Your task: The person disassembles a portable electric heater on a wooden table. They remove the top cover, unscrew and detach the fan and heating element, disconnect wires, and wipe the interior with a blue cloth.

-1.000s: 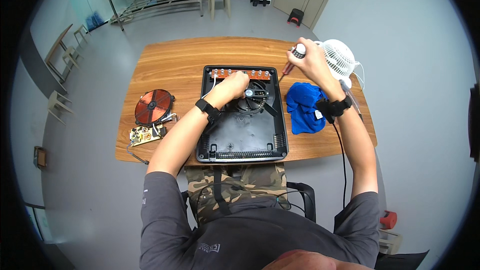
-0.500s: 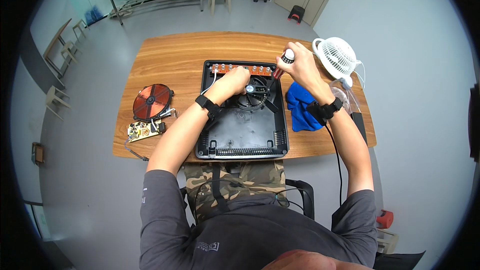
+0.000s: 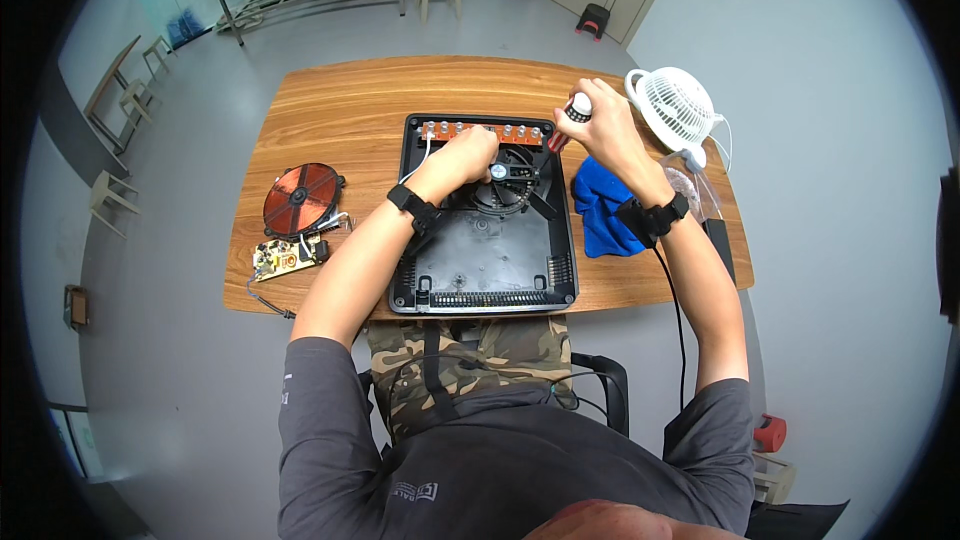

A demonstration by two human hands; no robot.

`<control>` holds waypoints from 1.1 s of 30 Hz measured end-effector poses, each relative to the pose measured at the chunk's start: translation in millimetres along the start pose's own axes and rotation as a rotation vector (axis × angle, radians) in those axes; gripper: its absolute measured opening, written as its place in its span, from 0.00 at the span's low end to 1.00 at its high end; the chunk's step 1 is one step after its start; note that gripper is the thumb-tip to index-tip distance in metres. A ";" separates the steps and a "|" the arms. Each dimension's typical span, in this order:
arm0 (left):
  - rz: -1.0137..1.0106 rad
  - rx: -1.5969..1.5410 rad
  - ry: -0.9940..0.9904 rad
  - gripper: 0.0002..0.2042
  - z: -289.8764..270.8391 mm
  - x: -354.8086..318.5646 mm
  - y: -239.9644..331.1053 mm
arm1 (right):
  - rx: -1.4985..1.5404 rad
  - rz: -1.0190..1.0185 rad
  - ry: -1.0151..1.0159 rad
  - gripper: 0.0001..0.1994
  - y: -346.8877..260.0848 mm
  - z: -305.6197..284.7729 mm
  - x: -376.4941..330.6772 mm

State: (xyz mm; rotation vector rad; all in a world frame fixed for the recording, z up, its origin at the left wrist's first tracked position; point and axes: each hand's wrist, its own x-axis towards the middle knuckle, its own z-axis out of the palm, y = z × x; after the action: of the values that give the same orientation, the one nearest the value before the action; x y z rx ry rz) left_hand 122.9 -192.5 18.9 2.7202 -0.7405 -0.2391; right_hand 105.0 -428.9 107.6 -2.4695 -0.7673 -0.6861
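Note:
A shallow black plastic housing point(image 3: 485, 265) lies on the table in front of me. Inside it sits a black cooling fan point(image 3: 513, 176) with a round hub. An orange circuit strip point(image 3: 432, 130) with several round buttons runs along the far wall. My right hand point(image 3: 612, 128) is closed round a screwdriver point(image 3: 561, 138) with a red, black and white handle, slanting down leftward to the fan's right side; its tip is hard to make out. My left hand point(image 3: 468, 154) has its fingers curled down between fan and strip, so what they grip is hidden.
Left of the housing lie a copper coil disc point(image 3: 302, 198) and a small circuit board point(image 3: 283, 258) with a cable. On the right are a blue cloth point(image 3: 603, 212), a white desk fan point(image 3: 676, 105) and a black box-shaped item point(image 3: 718, 248). A dark cable hangs from my right wrist.
The right hand and screwdriver have shifted only slightly, and the screwdriver stays at the fan's right side. The left hand stays in place. The whole view has moved a little.

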 end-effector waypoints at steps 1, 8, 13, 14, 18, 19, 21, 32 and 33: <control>0.005 0.004 0.002 0.15 0.5 0.4 -0.6 | 0.004 0.002 -0.003 0.16 -0.4 -0.2 0.4; 0.011 0.002 0.000 0.15 2.0 1.7 -3.2 | 0.028 -0.002 -0.013 0.16 -4.3 -0.6 -0.2; 0.020 0.000 0.001 0.15 1.7 2.4 -4.2 | 0.023 -0.006 -0.012 0.16 -4.2 -0.3 0.5; 0.024 0.003 0.007 0.15 2.1 2.0 -4.4 | 0.022 -0.007 -0.011 0.16 -3.8 -0.2 0.8; 0.024 0.002 0.002 0.15 0.3 1.4 -3.4 | 0.017 0.011 0.000 0.17 -4.0 -0.2 0.7; 0.023 0.002 0.000 0.15 0.1 1.3 -3.0 | 0.012 0.013 0.002 0.17 -2.5 0.8 0.4; 0.022 0.002 -0.005 0.16 -0.2 1.6 -2.5 | -0.007 0.016 0.002 0.18 -1.0 1.6 1.0; -0.005 -0.012 -0.015 0.15 -0.2 -0.6 -2.4 | -0.313 0.113 -0.188 0.28 -32.4 -7.5 14.0; -0.002 -0.013 -0.020 0.15 -0.4 -0.5 -2.1 | -0.307 0.115 -0.204 0.27 -35.1 -7.8 15.2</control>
State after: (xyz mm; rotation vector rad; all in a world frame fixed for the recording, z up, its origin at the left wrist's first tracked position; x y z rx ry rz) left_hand 123.5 -190.4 18.6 2.7101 -0.7389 -0.2716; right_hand 91.8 -401.4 132.1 -2.8727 -0.6234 -0.5488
